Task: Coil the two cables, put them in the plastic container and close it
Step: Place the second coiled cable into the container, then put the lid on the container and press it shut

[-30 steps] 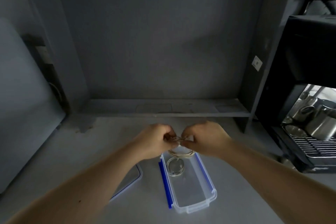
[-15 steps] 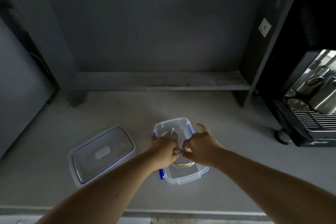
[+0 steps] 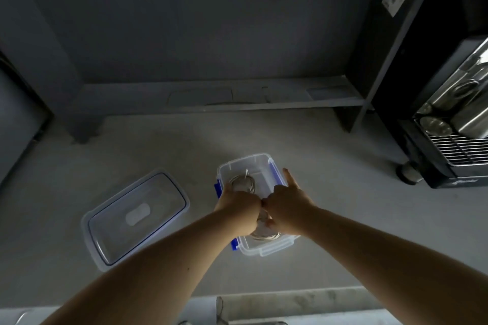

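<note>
- Clear plastic container [image 3: 265,253], open, has 1 coiled cable [image 3: 243,183] at its far end.
- Left hand [image 3: 237,209] and right hand [image 3: 287,208], knuckles touching, grip a 2nd coil [image 3: 264,233] at the near end.
- Lid [image 3: 135,217] lies leftward, apart.

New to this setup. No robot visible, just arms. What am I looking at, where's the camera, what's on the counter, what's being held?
There is no machine here: a person works with bare hands. Every picture comes from one wide-angle camera on their head, looking forward and down, so the arms enter from the bottom. On the grey counter stands an open clear plastic container with blue clips. Its lid lies apart, to its left. One coiled cable lies in the container's far end. The left hand and right hand meet over the near end, fingers curled round a second coiled cable. A coffee machine stands at the right edge.
</note>
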